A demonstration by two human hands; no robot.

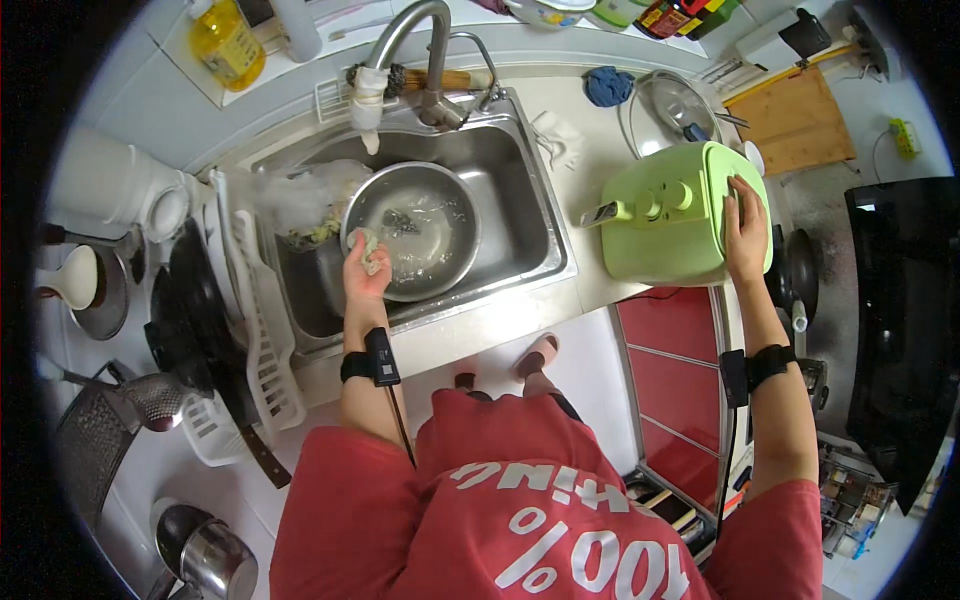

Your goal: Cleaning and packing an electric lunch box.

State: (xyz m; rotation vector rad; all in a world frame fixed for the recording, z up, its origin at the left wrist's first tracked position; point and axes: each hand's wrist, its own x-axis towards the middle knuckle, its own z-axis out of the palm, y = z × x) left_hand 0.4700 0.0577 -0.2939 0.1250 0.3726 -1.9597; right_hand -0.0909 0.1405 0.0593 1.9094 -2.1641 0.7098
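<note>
My left hand holds a crumpled pale cloth over the near-left rim of a round stainless steel basin. The basin sits in the sink with some water in it. A dark patch, perhaps a reflection, shows in the water. On the counter to the right is a light green air fryer with two knobs and a handle that points left. My right hand lies flat against its far right side, fingers spread a little, gripping nothing.
A curved faucet with a wrapped spout hangs over the sink. A clear plastic bag with food scraps lies left of the basin. A white cloth, a blue cloth and a glass lid are behind the fryer. A dish rack stands left.
</note>
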